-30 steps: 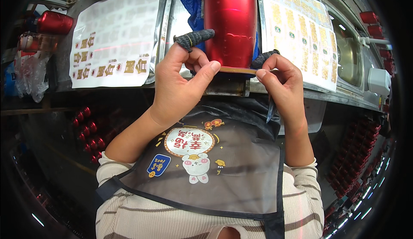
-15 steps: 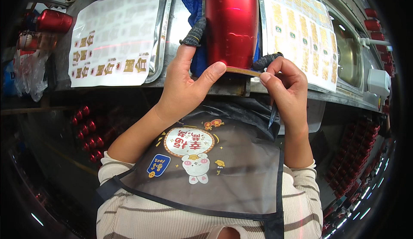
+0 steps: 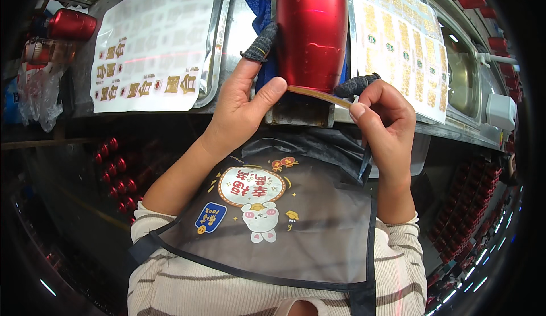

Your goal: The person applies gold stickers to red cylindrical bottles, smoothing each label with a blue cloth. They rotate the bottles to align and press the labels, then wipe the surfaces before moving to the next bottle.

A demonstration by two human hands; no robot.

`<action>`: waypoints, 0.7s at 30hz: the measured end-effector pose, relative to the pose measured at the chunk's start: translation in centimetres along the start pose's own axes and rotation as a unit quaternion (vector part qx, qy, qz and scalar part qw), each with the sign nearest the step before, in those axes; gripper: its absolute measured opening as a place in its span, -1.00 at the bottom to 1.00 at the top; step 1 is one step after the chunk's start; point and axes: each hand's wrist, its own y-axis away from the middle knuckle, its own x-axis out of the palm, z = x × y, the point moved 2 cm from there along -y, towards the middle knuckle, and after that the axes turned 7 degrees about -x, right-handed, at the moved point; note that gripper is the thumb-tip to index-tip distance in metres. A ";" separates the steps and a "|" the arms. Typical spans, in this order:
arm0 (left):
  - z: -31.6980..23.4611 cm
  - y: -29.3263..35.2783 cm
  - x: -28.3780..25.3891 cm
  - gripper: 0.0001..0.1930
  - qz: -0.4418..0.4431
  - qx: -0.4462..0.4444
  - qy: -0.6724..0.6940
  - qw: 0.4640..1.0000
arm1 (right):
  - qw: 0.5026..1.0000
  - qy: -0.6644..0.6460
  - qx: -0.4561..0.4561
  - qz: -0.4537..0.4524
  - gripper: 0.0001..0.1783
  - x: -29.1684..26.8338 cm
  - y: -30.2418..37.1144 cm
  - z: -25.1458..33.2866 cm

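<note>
A glossy red bottle (image 3: 311, 37), beaded with drops, lies with its near end toward me. My left hand (image 3: 239, 97) steadies its left side, a dark finger cot (image 3: 260, 44) on the index finger. The left thumb presses at the near edge, by the left end of a thin gold strip (image 3: 318, 95). That strip follows the bottle's edge, its right part lifted away. Between thumb and finger, my right hand (image 3: 387, 120) pinches the strip's right end. Another dark finger cot (image 3: 357, 84) covers a right finger beside the bottle. A dark pointed shape (image 3: 365, 162) below that hand is unclear.
Under the bottle is blue cloth (image 3: 255, 3). A white decal sheet (image 3: 153, 37) rests on a metal tray to the left; gold decal sheets (image 3: 398, 48) lie right. Beyond them is a metal basin (image 3: 463, 77). Several red bottles (image 3: 469, 202) stand low at right.
My right hand has moved slightly right and down, drawing the strip's right end away from the bottle. The bottle appears a little farther right, and the left thumb slightly farther left.
</note>
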 end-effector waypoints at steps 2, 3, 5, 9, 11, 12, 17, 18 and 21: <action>0.4 0.0 -0.1 -0.31 0.002 0.021 -0.036 0.999 | 1.000 0.002 -0.005 -0.005 -0.87 0.2 0.1 0.5; 0.7 0.0 0.0 -0.31 -0.005 0.029 -0.055 0.998 | 1.000 0.004 -0.008 -0.007 -0.87 0.3 0.1 0.7; 0.9 -0.1 0.2 -0.31 -0.016 0.043 -0.075 0.996 | 1.000 0.001 -0.008 -0.007 -0.87 0.3 0.1 0.7; 0.8 -0.2 0.5 -0.31 -0.016 0.056 -0.082 0.995 | 1.000 -0.002 -0.013 -0.014 -0.87 0.2 0.3 0.6; 0.8 -0.2 0.5 -0.31 -0.016 0.056 -0.085 0.995 | 1.000 -0.003 -0.022 -0.019 -0.87 0.2 0.2 0.2; 0.9 -0.2 0.5 -0.31 -0.017 0.055 -0.084 0.995 | 0.999 -0.002 -0.027 -0.022 -0.87 0.1 0.2 0.1; 1.0 -0.2 0.6 -0.31 -0.018 0.053 -0.095 0.994 | 0.999 -0.017 -0.016 -0.028 -0.86 -0.1 0.0 -0.4; 1.0 -0.2 0.5 -0.31 -0.018 0.055 -0.102 0.993 | 0.999 -0.018 -0.010 -0.028 -0.85 -0.2 0.0 -0.5; 1.1 -0.2 0.5 -0.31 -0.021 0.061 -0.119 0.991 | 0.999 0.000 -0.006 -0.032 -0.85 -0.3 -0.3 -1.2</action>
